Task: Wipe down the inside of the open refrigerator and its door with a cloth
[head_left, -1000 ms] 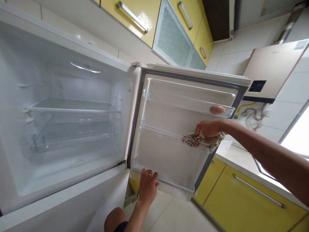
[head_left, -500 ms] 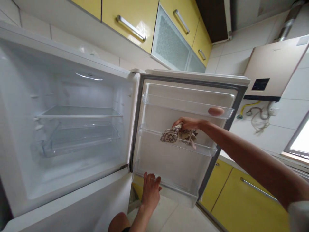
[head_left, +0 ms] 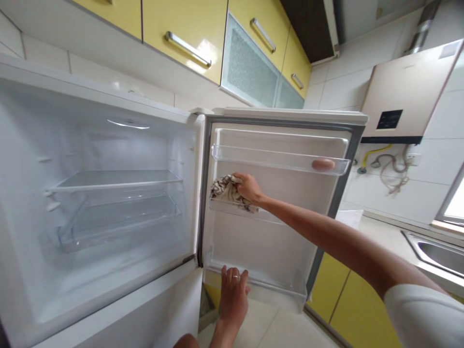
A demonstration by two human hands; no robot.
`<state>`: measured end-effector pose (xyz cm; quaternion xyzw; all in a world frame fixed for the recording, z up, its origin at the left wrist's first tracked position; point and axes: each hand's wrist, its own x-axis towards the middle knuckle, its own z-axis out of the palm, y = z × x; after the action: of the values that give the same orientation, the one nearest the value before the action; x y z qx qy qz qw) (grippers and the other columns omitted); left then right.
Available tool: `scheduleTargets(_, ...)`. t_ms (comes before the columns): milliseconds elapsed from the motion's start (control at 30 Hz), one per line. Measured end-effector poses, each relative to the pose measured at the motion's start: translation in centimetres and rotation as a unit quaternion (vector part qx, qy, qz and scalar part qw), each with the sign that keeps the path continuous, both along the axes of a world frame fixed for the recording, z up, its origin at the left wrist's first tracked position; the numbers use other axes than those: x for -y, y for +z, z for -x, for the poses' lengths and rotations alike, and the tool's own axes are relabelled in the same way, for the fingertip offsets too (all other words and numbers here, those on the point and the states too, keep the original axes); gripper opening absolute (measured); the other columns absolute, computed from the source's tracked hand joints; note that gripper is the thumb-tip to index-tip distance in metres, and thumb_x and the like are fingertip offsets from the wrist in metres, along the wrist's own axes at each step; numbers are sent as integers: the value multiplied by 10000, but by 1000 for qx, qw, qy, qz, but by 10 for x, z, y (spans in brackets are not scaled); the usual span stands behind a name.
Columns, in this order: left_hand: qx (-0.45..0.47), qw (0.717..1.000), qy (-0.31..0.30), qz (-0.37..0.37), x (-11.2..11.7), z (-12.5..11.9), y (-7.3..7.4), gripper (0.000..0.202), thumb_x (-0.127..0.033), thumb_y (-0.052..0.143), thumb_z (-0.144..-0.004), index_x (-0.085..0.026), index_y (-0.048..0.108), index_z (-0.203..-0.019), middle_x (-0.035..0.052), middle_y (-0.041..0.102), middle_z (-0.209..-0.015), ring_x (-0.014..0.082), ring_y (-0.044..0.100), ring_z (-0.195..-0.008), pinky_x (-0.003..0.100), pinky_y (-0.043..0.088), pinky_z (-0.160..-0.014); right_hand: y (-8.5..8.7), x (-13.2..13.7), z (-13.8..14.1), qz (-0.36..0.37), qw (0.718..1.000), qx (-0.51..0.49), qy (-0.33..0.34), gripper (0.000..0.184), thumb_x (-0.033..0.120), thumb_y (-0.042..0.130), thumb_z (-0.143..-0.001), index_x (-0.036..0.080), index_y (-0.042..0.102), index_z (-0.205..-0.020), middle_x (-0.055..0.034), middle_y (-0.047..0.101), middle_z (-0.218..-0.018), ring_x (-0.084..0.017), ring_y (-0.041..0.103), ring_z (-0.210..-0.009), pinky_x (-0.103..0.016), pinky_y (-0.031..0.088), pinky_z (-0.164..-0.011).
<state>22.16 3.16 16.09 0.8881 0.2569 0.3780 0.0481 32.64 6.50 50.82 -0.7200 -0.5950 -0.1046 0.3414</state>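
Note:
My right hand [head_left: 248,187] is closed on a brown-and-cream patterned cloth [head_left: 225,187], which it presses into the hinge end of the middle door shelf [head_left: 271,216]. Part of the cloth hangs behind the clear shelf front. Low on the door, my left hand [head_left: 235,295] wears a ring and has its fingers bent over the rim of the bottom door shelf [head_left: 277,285]. The fridge door [head_left: 268,241] stands wide open. In the top door shelf [head_left: 261,155] a brown egg [head_left: 323,165] lies near the outer end.
On the left is the fridge compartment [head_left: 119,150] with a glass shelf [head_left: 119,179] and a clear drawer [head_left: 123,217]. Yellow wall cabinets [head_left: 184,29] hang above. A water heater [head_left: 409,92], a sink [head_left: 440,253] and yellow base cabinets [head_left: 357,304] are on the right.
My right hand has slid the cloth left along the middle door shelf to its hinge end. The left hand stays at the bottom shelf. The view has shifted slightly.

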Motion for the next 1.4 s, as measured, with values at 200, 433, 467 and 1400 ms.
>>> scheduleTargets(200, 8, 1000, 2, -20, -4, -1, -8, 425, -93, 651, -844, -231, 663, -1246, 76, 679, -1136, 280, 620, -1181, 617, 385, -1178, 12, 28, -17, 58, 885, 456, 70, 455, 145, 421, -993, 301, 601, -1382, -100, 606, -1415, -223, 580, -1149, -273, 472, -780)
scheduleTargets(433, -49, 999, 20, -7, -2, 5, 8, 369, -184, 681, -861, -205, 702, -1229, 115, 709, -1160, 295, 627, -1188, 593, 380, -1179, 9, 65, -50, 41, 860, 508, 18, 408, 201, 406, -1046, 285, 609, -1390, -136, 618, -1404, -251, 586, -1216, -351, 532, -883)
scheduleTargets(467, -49, 999, 20, -5, -2, 6, 10, 366, -184, 674, -862, -210, 704, -1225, 110, 712, -1151, 292, 630, -1174, 590, 382, -1175, 9, 74, -55, 32, 864, 502, 14, 394, 204, 428, -1041, 284, 624, -1374, -136, 623, -1399, -257, 587, -1233, -367, 540, -912)
scheduleTargets(1400, -39, 999, 8, 37, 3, 1, 16, 389, -129, 646, -857, -251, 729, -1217, 82, 718, -1134, 273, 621, -1181, 569, 334, -1213, -7, 144, -74, 11, 901, 390, -189, 544, 44, 455, -848, 252, 602, -1329, -109, 633, -1333, -229, 672, -999, -271, 510, -671)
